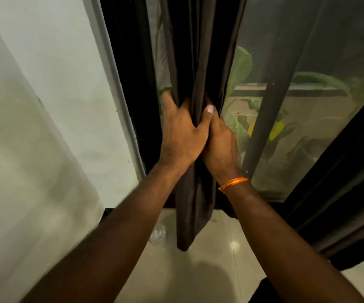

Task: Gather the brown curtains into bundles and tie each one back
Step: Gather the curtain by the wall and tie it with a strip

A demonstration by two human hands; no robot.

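Note:
A dark brown curtain [200, 51] hangs gathered into a narrow bundle in front of the window, its lower end dangling just above the floor. My left hand [181, 132] grips the bundle from the left, fingers wrapped into the folds. My right hand [219, 141] grips it from the right, thumb up against the cloth; an orange thread band circles that wrist. Both hands squeeze the bundle at the same height, touching each other. A second brown curtain [343, 206] hangs at the right edge of the window.
Behind the glass [308, 62] stand green plants and a dark vertical bar [270, 119]. A black window frame [130, 62] meets the white wall [45, 106] on the left. Pale floor tiles [216, 270] lie below, with a crumpled clear plastic piece [158, 234] by the curtain's end.

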